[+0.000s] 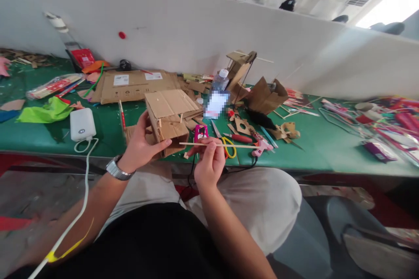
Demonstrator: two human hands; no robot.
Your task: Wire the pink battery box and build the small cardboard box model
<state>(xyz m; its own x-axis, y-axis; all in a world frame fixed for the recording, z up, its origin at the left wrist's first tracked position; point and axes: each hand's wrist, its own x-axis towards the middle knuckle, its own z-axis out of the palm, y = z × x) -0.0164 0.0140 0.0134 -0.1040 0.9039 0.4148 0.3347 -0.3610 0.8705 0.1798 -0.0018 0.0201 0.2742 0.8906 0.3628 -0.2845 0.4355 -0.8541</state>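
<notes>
A small cardboard structure (172, 103), open at its lower front, is gripped at its left side by my left hand (142, 141), thumb in front and fingers behind. My right hand (210, 161) pinches a thin wooden stick (242, 145) that lies level between thumb and fingers. The stick's left tip is close to the box's lower opening; whether it touches cannot be told. Short stick ends poke out under the box's top panel. Just beyond my right hand are yellow-handled scissors (231, 148) and a pink tape measure-like object (200, 131).
A pink glue gun (261, 147) and a red-handled tool (241, 138) lie right of my hand. Behind are a bottle (220, 80), a phone (216, 103) and flat cardboard (137, 88). A white power bank (82, 124) with a cable sits at left.
</notes>
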